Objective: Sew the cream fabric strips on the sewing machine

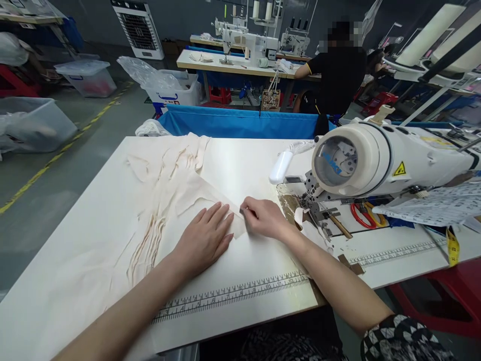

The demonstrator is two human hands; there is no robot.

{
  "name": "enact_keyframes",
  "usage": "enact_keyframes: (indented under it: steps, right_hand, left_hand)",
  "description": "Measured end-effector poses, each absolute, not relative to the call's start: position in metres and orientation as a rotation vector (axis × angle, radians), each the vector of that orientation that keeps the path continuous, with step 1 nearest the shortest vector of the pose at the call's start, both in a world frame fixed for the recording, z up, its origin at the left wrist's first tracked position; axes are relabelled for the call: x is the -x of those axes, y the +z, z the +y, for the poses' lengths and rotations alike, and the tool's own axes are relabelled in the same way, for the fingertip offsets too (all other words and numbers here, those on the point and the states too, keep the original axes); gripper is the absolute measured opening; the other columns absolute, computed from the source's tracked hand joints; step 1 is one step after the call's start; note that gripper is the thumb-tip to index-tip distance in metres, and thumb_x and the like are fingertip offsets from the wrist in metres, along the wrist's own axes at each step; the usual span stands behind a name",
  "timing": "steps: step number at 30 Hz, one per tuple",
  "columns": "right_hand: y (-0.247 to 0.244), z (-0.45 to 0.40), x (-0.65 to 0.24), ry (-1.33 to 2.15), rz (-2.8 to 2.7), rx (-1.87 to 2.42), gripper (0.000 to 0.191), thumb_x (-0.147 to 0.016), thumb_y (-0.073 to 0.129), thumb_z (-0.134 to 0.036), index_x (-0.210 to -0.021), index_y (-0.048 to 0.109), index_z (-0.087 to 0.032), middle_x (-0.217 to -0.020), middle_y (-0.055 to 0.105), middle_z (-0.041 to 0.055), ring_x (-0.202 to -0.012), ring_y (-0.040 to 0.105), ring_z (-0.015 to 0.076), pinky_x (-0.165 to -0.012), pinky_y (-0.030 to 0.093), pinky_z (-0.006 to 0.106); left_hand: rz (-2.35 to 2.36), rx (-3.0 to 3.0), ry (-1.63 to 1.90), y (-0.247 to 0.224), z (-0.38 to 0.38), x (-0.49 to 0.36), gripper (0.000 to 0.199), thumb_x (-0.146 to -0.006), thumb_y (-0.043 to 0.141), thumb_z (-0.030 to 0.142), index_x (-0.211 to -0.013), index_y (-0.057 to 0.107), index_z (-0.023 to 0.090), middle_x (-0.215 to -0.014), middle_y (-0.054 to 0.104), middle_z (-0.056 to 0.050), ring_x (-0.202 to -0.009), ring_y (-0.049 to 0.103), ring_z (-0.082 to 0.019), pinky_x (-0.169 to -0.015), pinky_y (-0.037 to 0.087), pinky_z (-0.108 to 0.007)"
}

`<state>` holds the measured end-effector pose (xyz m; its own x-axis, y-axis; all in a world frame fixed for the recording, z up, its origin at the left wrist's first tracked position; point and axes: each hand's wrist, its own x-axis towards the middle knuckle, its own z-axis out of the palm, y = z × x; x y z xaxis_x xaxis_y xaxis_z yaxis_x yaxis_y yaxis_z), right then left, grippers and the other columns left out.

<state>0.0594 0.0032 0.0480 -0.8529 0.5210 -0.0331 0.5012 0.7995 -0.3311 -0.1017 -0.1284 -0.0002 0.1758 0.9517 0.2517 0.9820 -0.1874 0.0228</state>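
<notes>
Cream fabric pieces (150, 200) lie in a loose, overlapping pile on the left of the white sewing table (240, 165). My left hand (205, 240) rests flat on a cream piece near the middle, its fingers stretched out. Just to its right, my right hand (261, 216) pinches the edge of that cream piece between thumb and fingers. A white sewing machine (356, 158) stands to the right of my hands, with a scrap of pale fabric (299, 215) by its presser foot.
A printed ruler (229, 296) runs along the table's front edge. Red-handled scissors (363, 215) and a yellow tape measure (453, 248) are at the right. Behind the table hangs a blue cloth trough (240, 120). A person in black (343, 75) sits beyond it. Plastic bins (88, 77) stand on the floor.
</notes>
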Motion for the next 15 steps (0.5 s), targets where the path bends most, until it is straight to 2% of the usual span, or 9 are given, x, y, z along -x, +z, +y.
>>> enact_keyframes:
  steps: [3, 7, 15]
  right_hand:
    - [0.043, 0.001, -0.065, 0.541, -2.894, 0.837, 0.016, -0.102, 0.04, -0.015, -0.108, 0.054, -0.017, -0.085, 0.073, 0.0028, -0.071, 0.065, 0.0191, -0.057, 0.032, 0.027]
    - [0.035, -0.004, -0.065, 0.535, -2.892, 0.813, 0.017, -0.103, 0.04, -0.016, -0.116, 0.051, -0.017, -0.086, 0.073, 0.0032, -0.07, 0.066, 0.0204, -0.057, 0.031, 0.028]
    - [0.034, -0.004, -0.064, 0.501, -2.92, 0.781, 0.016, -0.102, 0.04, -0.017, -0.113, 0.053, -0.018, -0.086, 0.075, 0.0023, -0.07, 0.067, 0.0203, -0.056, 0.031, 0.027]
  left_hand:
    - [-1.912, 2.305, -0.348, -0.001, -0.129, 0.102, 0.048, -0.103, 0.03, 0.038, -0.136, 0.052, 0.012, -0.148, 0.049, -0.015, -0.142, 0.039, -0.032, -0.113, 0.037, -0.053]
    - [-1.874, 2.364, -0.359, 0.001, -0.128, 0.102, 0.047, -0.104, 0.027, 0.034, -0.138, 0.052, 0.013, -0.145, 0.052, -0.012, -0.138, 0.045, -0.026, -0.118, 0.031, -0.051]
    - [-1.768, 2.329, -0.266, 0.004, -0.13, 0.101, 0.05, -0.106, 0.023, 0.037, -0.138, 0.053, 0.015, -0.144, 0.054, -0.014, -0.135, 0.049, -0.027, -0.109, 0.042, -0.047]
